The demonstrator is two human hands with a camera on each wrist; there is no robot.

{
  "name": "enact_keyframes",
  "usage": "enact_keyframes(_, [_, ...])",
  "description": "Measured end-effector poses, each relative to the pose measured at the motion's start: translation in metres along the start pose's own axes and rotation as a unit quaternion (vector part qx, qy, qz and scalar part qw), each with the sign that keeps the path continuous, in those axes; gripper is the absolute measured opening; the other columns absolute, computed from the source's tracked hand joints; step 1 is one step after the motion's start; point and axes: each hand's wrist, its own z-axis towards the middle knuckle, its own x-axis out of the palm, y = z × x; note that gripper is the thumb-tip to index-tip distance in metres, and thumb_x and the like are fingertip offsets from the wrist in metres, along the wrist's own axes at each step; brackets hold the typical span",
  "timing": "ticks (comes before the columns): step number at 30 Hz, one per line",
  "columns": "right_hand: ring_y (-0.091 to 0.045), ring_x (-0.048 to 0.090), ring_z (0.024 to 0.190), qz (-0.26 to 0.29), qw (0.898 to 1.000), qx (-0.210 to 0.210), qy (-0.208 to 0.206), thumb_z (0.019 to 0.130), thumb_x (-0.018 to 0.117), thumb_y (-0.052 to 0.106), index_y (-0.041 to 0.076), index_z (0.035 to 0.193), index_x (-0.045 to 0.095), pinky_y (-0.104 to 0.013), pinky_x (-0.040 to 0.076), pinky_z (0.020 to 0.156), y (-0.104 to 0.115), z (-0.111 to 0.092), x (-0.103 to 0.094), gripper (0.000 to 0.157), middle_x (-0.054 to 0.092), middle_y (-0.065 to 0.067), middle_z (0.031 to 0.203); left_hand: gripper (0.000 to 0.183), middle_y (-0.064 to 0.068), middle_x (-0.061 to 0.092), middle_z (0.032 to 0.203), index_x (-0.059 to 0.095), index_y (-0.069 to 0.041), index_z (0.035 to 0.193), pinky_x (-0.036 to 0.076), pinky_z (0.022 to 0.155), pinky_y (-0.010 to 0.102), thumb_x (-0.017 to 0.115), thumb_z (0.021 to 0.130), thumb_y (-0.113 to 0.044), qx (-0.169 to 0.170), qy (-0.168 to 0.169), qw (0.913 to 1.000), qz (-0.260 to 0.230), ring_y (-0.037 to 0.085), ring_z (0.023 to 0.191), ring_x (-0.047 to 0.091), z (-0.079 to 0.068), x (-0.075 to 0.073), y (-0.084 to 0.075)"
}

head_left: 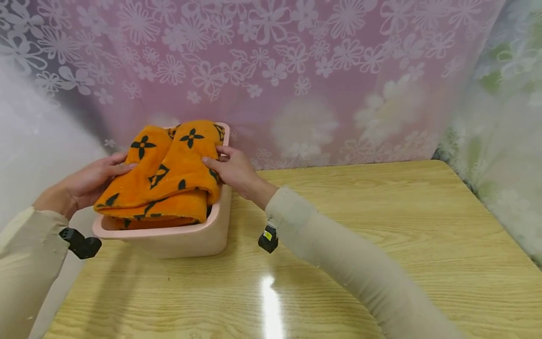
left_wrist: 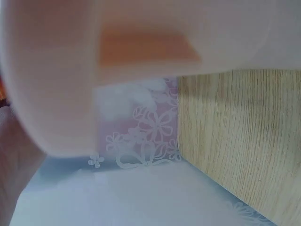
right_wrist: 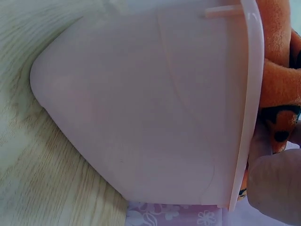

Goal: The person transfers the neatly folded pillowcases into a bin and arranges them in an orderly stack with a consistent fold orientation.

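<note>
A folded orange plush cloth (head_left: 165, 165) with dark flower and diamond motifs sits in a pale pink plastic bin (head_left: 186, 242), bulging above the rim. My left hand (head_left: 95, 181) holds the cloth's left side, its thumb along the edge. My right hand (head_left: 239, 172) pinches the cloth's right side near the bin's rim, thumb on top. In the right wrist view, the fingers (right_wrist: 270, 174) reach over the rim to the cloth (right_wrist: 282, 84), beside the bin's outer wall (right_wrist: 141, 108). The left wrist view is mostly blocked by the blurred bin rim (left_wrist: 51, 94).
The bin stands at the left end of a wood-grain table (head_left: 360, 221). A pink floral curtain (head_left: 296, 94) hangs along the back, and a pale floral sheet (head_left: 508, 141) covers the right side. Black wrist cameras (head_left: 81, 244) hang below both sleeves.
</note>
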Motion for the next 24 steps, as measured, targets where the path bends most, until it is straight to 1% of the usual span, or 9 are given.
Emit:
enact_keyframes(5, [-0.012,0.058,0.088,0.005,1.000,-0.001,0.002,0.081,0.064,0.028,0.014,0.133,0.041,-0.027,0.050,0.069,-0.0003,-0.0006,-0.0003,0.058,0.055,-0.003,0.111,0.052,0.003,0.051,0.117,0.009,-0.022,0.142,0.046,0.081,0.039,0.035,0.097,-0.019,-0.004,-0.015,0.9997,0.017,0.021,0.099,0.057,0.0006,0.0010,0.0001])
enact_keyframes(10, [-0.010,0.057,0.093,-0.018,1.000,-0.007,0.003,0.082,0.063,0.031,0.017,0.132,0.042,-0.026,0.049,0.071,-0.0011,-0.0018,0.0000,0.057,0.054,-0.002,0.116,0.052,0.002,0.053,0.115,0.011,-0.022,0.142,0.046,0.080,0.038,0.035,0.097,-0.019,-0.003,-0.019,0.9994,0.031,0.021,0.097,0.058,0.0012,0.0017,0.0003])
enact_keyframes(14, [-0.010,0.056,0.095,-0.029,0.999,-0.013,0.001,0.082,0.063,0.031,0.017,0.133,0.041,-0.025,0.049,0.072,-0.0019,-0.0026,-0.0004,0.057,0.053,-0.002,0.118,0.049,0.001,0.054,0.115,0.014,-0.021,0.141,0.047,0.080,0.036,0.034,0.097,-0.018,0.004,-0.008,0.9993,0.037,0.019,0.097,0.058,0.0029,0.0022,0.0012])
enact_keyframes(19, [-0.010,0.057,0.093,-0.024,1.000,-0.011,0.005,0.082,0.062,0.031,0.017,0.133,0.042,-0.025,0.049,0.071,-0.0019,-0.0027,-0.0005,0.056,0.054,-0.002,0.117,0.049,0.002,0.053,0.117,0.012,-0.024,0.142,0.046,0.080,0.037,0.030,0.098,-0.015,0.008,0.013,0.9997,0.016,0.021,0.098,0.057,0.0035,0.0006,0.0020])
enact_keyframes(24, [-0.010,0.057,0.092,-0.023,1.000,-0.009,0.007,0.082,0.062,0.031,0.017,0.133,0.041,-0.025,0.049,0.071,-0.0011,-0.0030,-0.0006,0.057,0.053,-0.003,0.117,0.049,0.003,0.052,0.117,0.012,-0.024,0.142,0.046,0.080,0.037,0.030,0.098,-0.014,0.006,0.016,0.9997,0.017,0.021,0.098,0.057,0.0027,0.0000,0.0014])
